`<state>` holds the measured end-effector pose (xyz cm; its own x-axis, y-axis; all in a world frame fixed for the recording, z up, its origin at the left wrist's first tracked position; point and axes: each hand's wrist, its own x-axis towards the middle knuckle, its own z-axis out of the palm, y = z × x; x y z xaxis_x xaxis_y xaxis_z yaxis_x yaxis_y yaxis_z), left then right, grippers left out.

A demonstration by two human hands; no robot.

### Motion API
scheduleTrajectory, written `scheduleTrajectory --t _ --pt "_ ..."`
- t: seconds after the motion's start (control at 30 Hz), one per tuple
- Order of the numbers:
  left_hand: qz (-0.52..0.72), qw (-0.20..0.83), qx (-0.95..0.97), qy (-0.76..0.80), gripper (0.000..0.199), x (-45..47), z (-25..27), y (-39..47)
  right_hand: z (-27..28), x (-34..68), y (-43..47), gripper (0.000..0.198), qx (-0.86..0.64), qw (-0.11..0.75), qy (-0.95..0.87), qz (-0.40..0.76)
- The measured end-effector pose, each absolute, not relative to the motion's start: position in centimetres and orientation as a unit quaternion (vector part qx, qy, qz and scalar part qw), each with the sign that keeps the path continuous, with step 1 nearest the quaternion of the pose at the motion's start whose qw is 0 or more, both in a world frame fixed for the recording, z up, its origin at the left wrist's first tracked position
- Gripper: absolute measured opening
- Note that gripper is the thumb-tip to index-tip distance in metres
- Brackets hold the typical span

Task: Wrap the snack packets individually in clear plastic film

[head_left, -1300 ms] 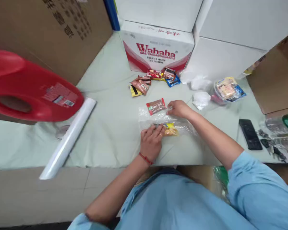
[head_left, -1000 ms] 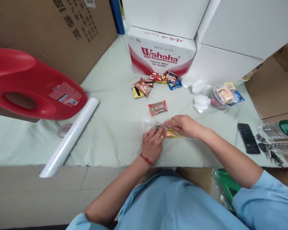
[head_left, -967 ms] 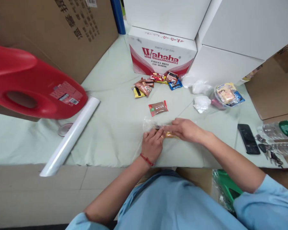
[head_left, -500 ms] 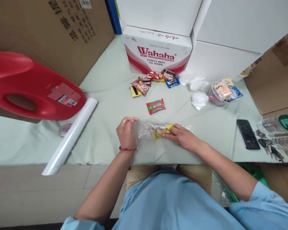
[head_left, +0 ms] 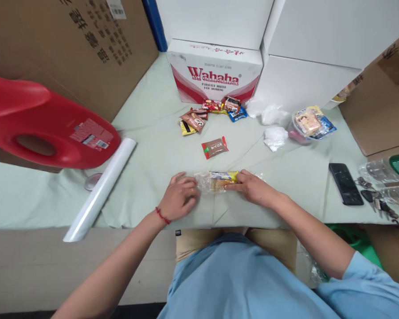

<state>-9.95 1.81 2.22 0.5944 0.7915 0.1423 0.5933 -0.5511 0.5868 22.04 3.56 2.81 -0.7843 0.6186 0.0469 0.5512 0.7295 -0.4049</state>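
Note:
A yellow snack packet point(head_left: 222, 182) lies inside a clear plastic bag point(head_left: 204, 181) near the front of the table. My right hand point(head_left: 254, 188) is closed on the packet's right end, thumb and fingers pinching it through the plastic. Palm down, my left hand point(head_left: 180, 196) rests at the bag's left end, its fingers bent and the thumb apart; whether the fingertips grip the film is hard to see. Just beyond the bag is a brown and red snack packet point(head_left: 215, 147), touched by neither hand.
Several small snack packets point(head_left: 193, 120) are piled before a Wahaba-style white water carton point(head_left: 216, 77). Crumpled clear plastic point(head_left: 275, 137) and a bowl of snacks point(head_left: 310, 124) are at right, with a phone point(head_left: 346, 184) and keys point(head_left: 375, 201). A white roll point(head_left: 99, 190) and red jug point(head_left: 53, 124) stand left.
My left hand has turned palm down, its raised fingers lowering onto the bag's left end. My right hand keeps its hold on the snack packet, almost still.

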Motion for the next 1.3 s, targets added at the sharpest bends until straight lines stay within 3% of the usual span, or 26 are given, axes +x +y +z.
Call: scheduleTrajectory --t 0.1,0.2,0.3,0.43,0.53,0.63,0.73,0.87,0.97,1.07,1.13,1.3 --pt "0.23 0.263 0.772 0.531 0.033 -8.7 1.1 1.1 3.6 22.1 3.2 0.034 -0.308 0.117 -0.917 0.226" --pt "0.261 0.196 0.668 0.669 0.033 -6.1 0.4 1.5 4.3 21.9 2.8 0.038 -0.335 0.116 -0.903 0.243" --pt "0.271 0.139 0.639 0.706 0.05 -4.8 0.0 1.8 4.4 21.6 2.8 0.041 -0.364 0.106 -0.892 0.247" --pt "0.326 0.212 0.653 0.65 0.016 -5.2 0.4 1.2 3.9 21.3 3.2 0.038 -0.383 0.103 -0.881 0.257" --pt "0.4 0.263 0.621 0.621 0.018 -4.4 1.9 0.4 3.6 21.0 3.4 0.035 -0.394 0.102 -0.876 0.259" --pt "0.429 0.243 0.634 0.596 0.016 -1.7 3.2 -0.1 3.5 20.4 3.4 0.033 -0.399 0.103 -0.877 0.247" --pt "0.385 0.197 0.698 0.571 0.009 1.3 3.2 -0.3 3.6 20.0 2.9 0.031 -0.399 0.111 -0.883 0.221" --pt "0.27 0.09 0.772 0.569 0.04 3.0 1.6 -1.0 4.2 21.1 1.9 0.029 -0.384 0.156 -0.871 0.264" --pt "0.214 0.043 0.797 0.563 0.049 3.0 0.5 -1.8 4.2 23.2 1.4 0.034 -0.507 0.242 -0.772 0.297" --pt "0.183 0.028 0.809 0.558 0.053 2.8 0.0 -2.2 3.2 24.9 1.3 0.043 -0.667 0.265 -0.675 0.17" --pt "0.171 0.025 0.809 0.562 0.054 2.8 -0.2 -2.2 2.0 25.4 1.0 0.047 -0.683 0.236 -0.682 0.113" --pt "0.166 0.045 0.808 0.564 0.057 2.8 -0.6 -2.2 2.2 25.7 0.0 0.018 -0.648 0.252 -0.695 0.184"
